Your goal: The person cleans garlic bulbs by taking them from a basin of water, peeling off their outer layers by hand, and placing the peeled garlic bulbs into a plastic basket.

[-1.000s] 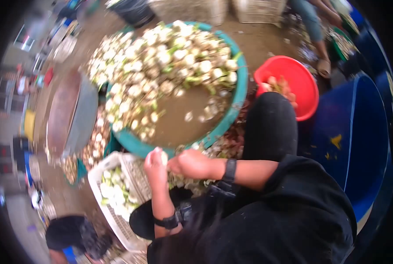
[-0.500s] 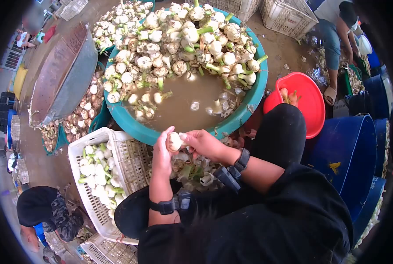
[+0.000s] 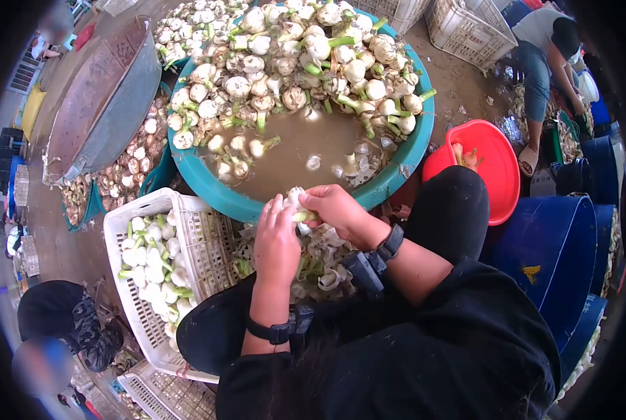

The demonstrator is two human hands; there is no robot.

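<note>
Both my hands meet over the near rim of a big green tub [image 3: 211,192], closed around one garlic bulb [image 3: 295,197] with a short green stem. My left hand [image 3: 278,234] wraps it from the left, the back of the hand facing up. With thumb and fingers, my right hand [image 3: 334,208] grips it from the right. Fingers cover part of the bulb. Muddy garlic bulbs [image 3: 285,63] with green stems are heaped in the tub above brown water [image 3: 285,164]. Peeled skins [image 3: 320,262] lie below my hands.
At my left stands a white crate [image 3: 141,343] of clean white garlic [image 3: 155,262]. A red basin [image 3: 498,164] and blue barrels [image 3: 537,245] are on the right. A metal trough [image 3: 110,105] lies left. Other people sit at upper right [image 3: 537,70] and lower left [image 3: 54,315].
My left hand has turned over from palm-up to back-up around the bulb. Both hands have shifted slightly right and up, and the bulb's green stem now shows. The view has shifted slightly.
</note>
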